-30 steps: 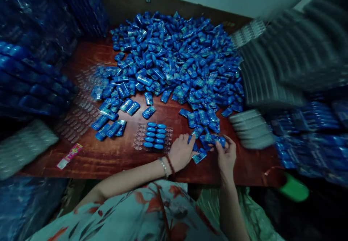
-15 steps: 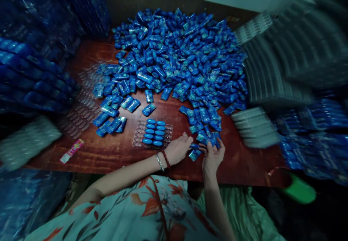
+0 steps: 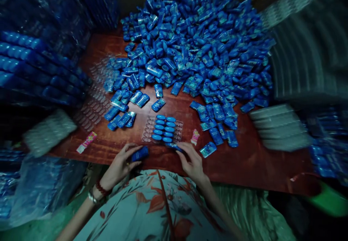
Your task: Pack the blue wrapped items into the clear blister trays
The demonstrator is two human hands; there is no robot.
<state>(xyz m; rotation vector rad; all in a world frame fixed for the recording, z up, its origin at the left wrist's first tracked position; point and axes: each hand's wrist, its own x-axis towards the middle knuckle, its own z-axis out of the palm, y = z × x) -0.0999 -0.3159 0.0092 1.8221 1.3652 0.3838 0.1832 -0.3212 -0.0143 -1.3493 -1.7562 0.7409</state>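
At the table's near edge, my left hand [image 3: 123, 164] pinches a small blue wrapped packet [image 3: 140, 153] between thumb and fingers. My right hand [image 3: 191, 160] grips another blue packet [image 3: 173, 146], partly covered by the fingers, just below a clear moulded plastic tray [image 3: 178, 130]. Two columns of glossy blue oval pieces [image 3: 165, 129] fill the tray's middle; its side hollows are clear. Right of the tray lies a small pink piece [image 3: 194, 137]. Loose blue packets [image 3: 208, 149] lie just beyond my right hand.
A large heap of blue packets [image 3: 190, 41] covers the back of the wooden table [image 3: 114, 146]. Clear trays [image 3: 92, 112] and a pink strip [image 3: 86, 142] lie left. Stacked trays stand at left [image 3: 50, 132] and right [image 3: 281, 128]. Blue filled packs [image 3: 32, 67] tower at far left.
Both hands have come from the loose packets at right to below the tray, each now with a packet. My left hand has moved farther left. The view has shifted, and the small pink piece now shows.
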